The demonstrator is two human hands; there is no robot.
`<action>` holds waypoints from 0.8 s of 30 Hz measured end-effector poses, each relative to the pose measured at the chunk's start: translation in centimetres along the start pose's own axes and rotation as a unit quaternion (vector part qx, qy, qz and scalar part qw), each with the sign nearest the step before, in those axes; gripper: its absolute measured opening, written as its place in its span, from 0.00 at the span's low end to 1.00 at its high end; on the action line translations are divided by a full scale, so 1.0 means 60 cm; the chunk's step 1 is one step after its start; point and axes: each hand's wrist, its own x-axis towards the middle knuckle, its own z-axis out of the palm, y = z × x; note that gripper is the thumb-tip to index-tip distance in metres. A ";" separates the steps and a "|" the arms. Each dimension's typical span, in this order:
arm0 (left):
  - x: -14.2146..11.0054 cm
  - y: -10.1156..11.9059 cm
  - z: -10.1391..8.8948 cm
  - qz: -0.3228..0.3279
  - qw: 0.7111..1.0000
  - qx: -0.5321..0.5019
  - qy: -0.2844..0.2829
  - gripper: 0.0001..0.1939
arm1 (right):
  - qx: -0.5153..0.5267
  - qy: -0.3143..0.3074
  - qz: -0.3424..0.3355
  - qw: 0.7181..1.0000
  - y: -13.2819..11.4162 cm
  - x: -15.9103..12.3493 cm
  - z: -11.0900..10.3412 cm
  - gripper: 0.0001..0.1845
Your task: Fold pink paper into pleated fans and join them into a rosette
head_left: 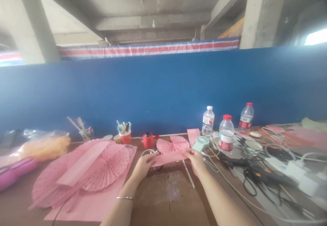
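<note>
A pink paper strip [170, 157] is stretched level between my two hands, above the brown work surface. My left hand [144, 164] pinches its left end, and my right hand [194, 159] grips the right end between thumb and fingers. Just behind the strip lies a small pleated pink paper fan [173, 144] with a dotted edge. Beside my right hand is a mint-green handheld fan [201, 143]. A thin white stick [189, 175] lies below the right end of the strip. Large pleated pink paper fans [107, 164] rest on pink sheets to my left.
Water bottles [226, 135] stand at the back right. Glue guns [258, 175], cables and a white power strip [293, 171] crowd the right side. A red cup of pens [125, 135] and a red tape roll [148, 140] stand behind my left hand. A blue partition [153, 90] closes the back.
</note>
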 end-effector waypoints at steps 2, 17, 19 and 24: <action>0.004 -0.015 -0.002 -0.041 0.999 -0.031 -0.005 0.20 | -0.029 -0.005 -0.015 0.999 -0.002 0.002 -0.003 0.15; 0.004 -0.014 -0.005 -0.039 0.999 -0.024 -0.023 0.19 | -0.140 -0.006 -0.085 0.986 -0.015 -0.004 0.000 0.16; 0.004 -0.013 -0.006 -0.037 0.999 -0.015 -0.029 0.19 | -0.147 -0.006 -0.088 0.985 -0.014 -0.004 -0.001 0.15; -0.001 -0.003 -0.010 -0.045 0.998 -0.003 -0.035 0.19 | -0.155 -0.001 -0.087 0.984 -0.012 -0.002 -0.003 0.16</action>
